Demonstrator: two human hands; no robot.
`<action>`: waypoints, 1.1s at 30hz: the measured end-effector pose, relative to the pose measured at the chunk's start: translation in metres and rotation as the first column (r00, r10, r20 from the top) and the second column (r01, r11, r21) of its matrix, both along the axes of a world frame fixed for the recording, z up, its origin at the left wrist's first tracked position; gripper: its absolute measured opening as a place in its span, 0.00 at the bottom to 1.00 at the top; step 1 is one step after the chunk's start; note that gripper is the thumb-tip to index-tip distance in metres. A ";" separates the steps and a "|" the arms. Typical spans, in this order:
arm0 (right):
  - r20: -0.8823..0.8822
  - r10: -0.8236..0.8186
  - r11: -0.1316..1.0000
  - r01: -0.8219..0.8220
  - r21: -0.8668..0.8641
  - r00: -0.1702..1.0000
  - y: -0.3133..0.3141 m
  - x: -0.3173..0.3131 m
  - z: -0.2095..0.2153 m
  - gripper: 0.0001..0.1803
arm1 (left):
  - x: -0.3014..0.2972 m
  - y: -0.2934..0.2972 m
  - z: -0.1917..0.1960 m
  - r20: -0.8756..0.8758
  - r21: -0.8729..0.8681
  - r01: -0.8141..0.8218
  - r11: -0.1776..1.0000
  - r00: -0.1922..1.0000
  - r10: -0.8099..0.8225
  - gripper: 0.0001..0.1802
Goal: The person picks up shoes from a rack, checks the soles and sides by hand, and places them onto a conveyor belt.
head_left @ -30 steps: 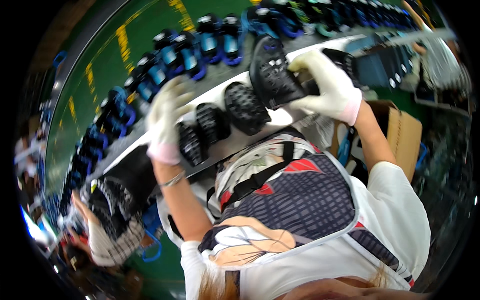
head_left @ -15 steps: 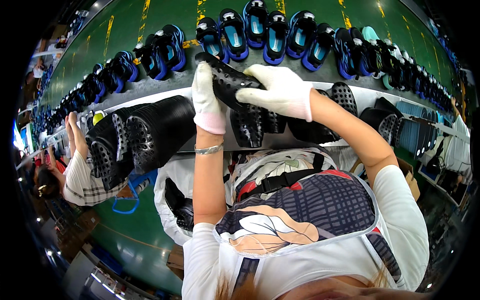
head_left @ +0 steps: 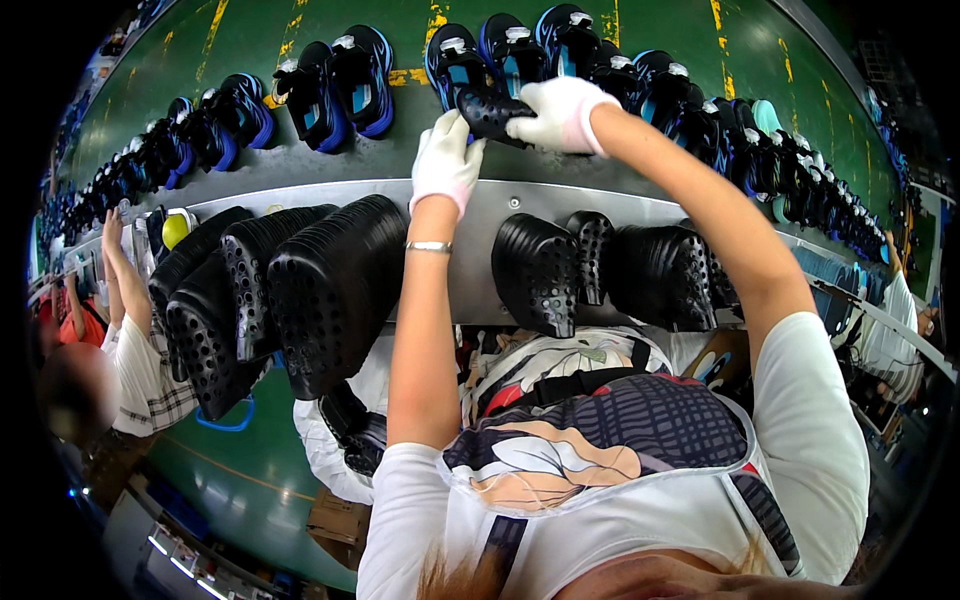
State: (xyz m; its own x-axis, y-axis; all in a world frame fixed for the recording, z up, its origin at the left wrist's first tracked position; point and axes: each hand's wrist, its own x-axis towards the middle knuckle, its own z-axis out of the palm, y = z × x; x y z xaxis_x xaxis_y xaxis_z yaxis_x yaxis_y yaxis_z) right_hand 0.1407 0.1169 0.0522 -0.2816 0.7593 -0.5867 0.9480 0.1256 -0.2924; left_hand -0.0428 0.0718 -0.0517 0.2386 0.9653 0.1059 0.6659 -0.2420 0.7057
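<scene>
My right hand [head_left: 560, 116], in a white glove, is closed on a black perforated plastic shoe insert [head_left: 488, 114]. The insert lies tilted over the near end of a black and blue sneaker [head_left: 455, 62] in the row beyond the bench. My left hand [head_left: 445, 163], also gloved, is just left of and nearer than the insert, thumb apart from its fingers. Its fingertips are at the sneaker's near end; whether they touch sneaker or insert is hard to see. Nearer on the bench stand a loose black insert [head_left: 535, 272] and a smaller one [head_left: 592, 255].
Long nested stacks of black inserts [head_left: 340, 285] lie left on the metal bench [head_left: 470, 230]; another stack [head_left: 660, 275] lies right. Pairs of sneakers [head_left: 362, 80] line the far side both ways. Another person's arm [head_left: 128, 270] reaches in at left, beside a yellow-green round object [head_left: 175, 230].
Both hands have moved away from me, carrying the insert from above the bench to the sneaker row. The left hand has come off the insert's side. The sneakers sit shifted in view.
</scene>
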 end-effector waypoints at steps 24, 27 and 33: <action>0.429 0.295 0.928 -0.363 0.085 0.854 0.069 -0.112 -0.047 0.15 | 0.015 0.054 -0.021 -0.325 -0.604 -0.218 0.767 0.946 0.013 0.18; 0.439 0.361 0.897 -0.435 0.078 0.823 0.075 -0.111 -0.053 0.15 | 0.015 0.053 -0.019 -0.373 -0.521 -0.120 0.845 0.923 -0.099 0.17; 0.327 0.066 0.937 -0.171 0.305 0.943 0.094 -0.105 -0.084 0.13 | 0.011 0.047 -0.033 -0.411 -0.351 -0.038 0.936 0.904 -0.117 0.15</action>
State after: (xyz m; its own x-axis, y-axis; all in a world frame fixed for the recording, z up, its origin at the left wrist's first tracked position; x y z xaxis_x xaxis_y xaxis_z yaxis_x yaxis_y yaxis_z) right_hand 0.0358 0.2109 -0.0316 -0.2273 0.8942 -0.3857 0.9560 0.2803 0.0865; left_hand -0.0318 0.1187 -0.0851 0.2239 0.9104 -0.3479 0.9118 -0.0695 0.4047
